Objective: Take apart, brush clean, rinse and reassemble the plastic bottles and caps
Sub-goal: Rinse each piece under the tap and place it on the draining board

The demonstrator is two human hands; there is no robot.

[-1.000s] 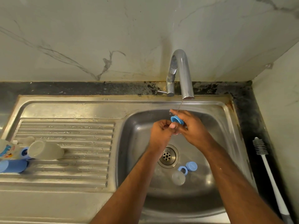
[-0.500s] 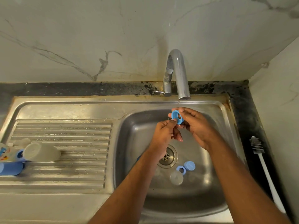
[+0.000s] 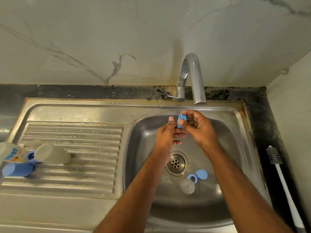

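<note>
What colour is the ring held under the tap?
Light blue ring, pinched by right hand; head view.

One head-worn wide-angle view looks forward and steeply down, close above the stainless steel sink basin [image 3: 235, 148], facing the marble-patterned wall behind it; forearms enter from the bottom edge.

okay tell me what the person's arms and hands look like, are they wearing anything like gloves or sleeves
Both forearms are bare right down to the bottom edge of the picture: no sleeves show. The left hand and right hand are bare too, with no gloves, and no watch, bracelet or ring in sight. The fingernails look short and unpainted, and the fingers glisten as if wet.
</note>
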